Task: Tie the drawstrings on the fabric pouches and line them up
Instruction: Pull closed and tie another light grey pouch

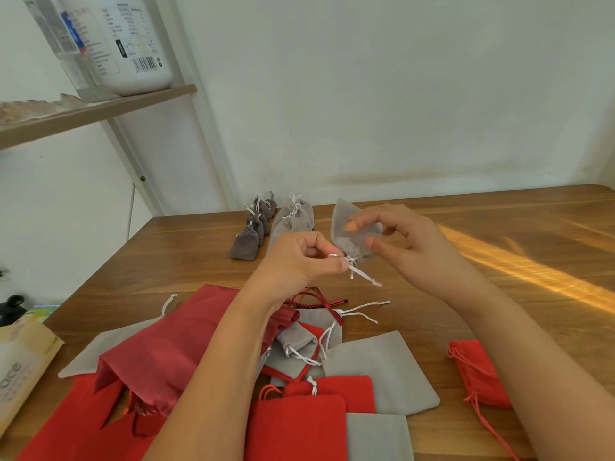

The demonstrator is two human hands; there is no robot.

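Observation:
A small light grey pouch [346, 224] is held up above the wooden table [499, 227], its gathered neck pointing down. My left hand [299, 257] pinches its white drawstring [361, 272] at the neck. My right hand [409, 244] is at the pouch's right side, with thumb and fingers curled around the fabric. Behind them stand two rows of tied pouches: dark grey ones [253, 227] on the left and light grey ones [294, 216] beside them. A pile of untied red and grey pouches [299, 377] lies in front of me.
One red pouch [479, 374] lies apart at the right under my forearm. A paper packet [23, 367] sits at the table's left edge. A shelf [100, 108] with a white jar hangs at the upper left. The wall is close behind the table.

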